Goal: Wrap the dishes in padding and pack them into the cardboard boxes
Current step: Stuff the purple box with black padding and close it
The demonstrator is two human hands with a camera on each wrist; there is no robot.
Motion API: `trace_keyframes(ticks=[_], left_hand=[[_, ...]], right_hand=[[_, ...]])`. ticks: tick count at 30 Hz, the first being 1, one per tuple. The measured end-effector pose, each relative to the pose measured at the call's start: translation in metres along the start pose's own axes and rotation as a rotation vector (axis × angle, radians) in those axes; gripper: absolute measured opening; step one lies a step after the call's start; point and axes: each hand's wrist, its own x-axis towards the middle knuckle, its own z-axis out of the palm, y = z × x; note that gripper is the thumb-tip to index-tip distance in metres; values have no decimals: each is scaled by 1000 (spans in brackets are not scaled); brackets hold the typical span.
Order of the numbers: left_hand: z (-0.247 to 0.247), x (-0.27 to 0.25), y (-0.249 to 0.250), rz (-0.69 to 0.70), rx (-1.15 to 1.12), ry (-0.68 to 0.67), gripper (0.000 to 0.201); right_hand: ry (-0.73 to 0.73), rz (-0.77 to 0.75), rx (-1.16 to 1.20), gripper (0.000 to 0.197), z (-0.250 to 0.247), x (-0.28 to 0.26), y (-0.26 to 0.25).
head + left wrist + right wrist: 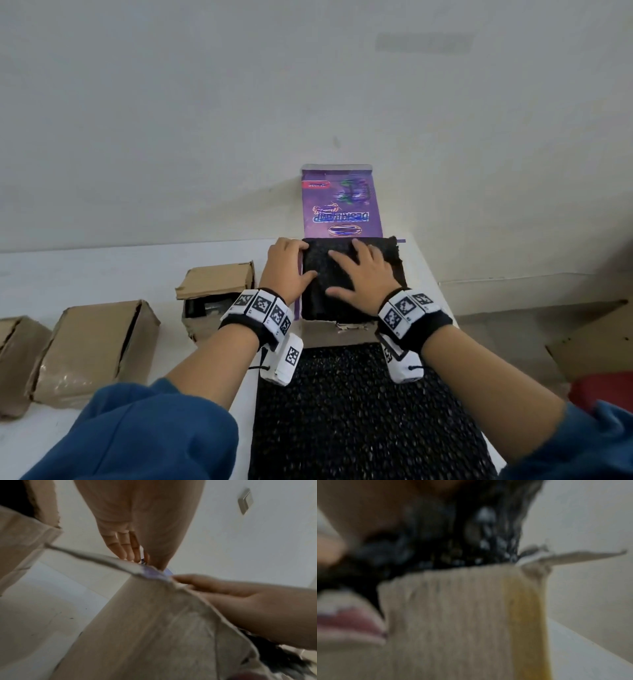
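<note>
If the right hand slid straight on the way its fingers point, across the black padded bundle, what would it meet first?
Probably the purple printed flap standing behind the black padded bundle. The right hand lies flat on the bundle, fingers pointing at the flap; the wall is behind. Depth is hard to judge.

A plain white wall (239, 102) rises behind the white worktop (85, 263), lit softly and evenly. A switch plate (245, 501) sits on the wall, and grey floor (513, 329) shows at the right.

Head view: high, looking forward-down over the white table (102, 270) toward the wall. Both wrist views: very close, low, blurred, facing up along the open cardboard box (154, 628), shared with head view.
</note>
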Motion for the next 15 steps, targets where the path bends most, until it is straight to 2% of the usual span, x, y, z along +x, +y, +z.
trace_keyframes(ticks=[4,7,9,13,15], left_hand=[[5,-6,-10,13,41,3,43],[7,-8,-14,6,18,-2,41],[8,-10,-16,8,17,-7,41],[10,-10,-18,4,-7,-13,39],[11,-10,-18,-7,-31,-11,38]], right_hand=[[-242,58,-23,87,24,13,-3],[-343,72,-42,88,36,18,-3],[-357,66,-46,88,34,19,-3],[-251,46,-150,94,7,16,3],[-314,68,-150,98,3,11,6]])
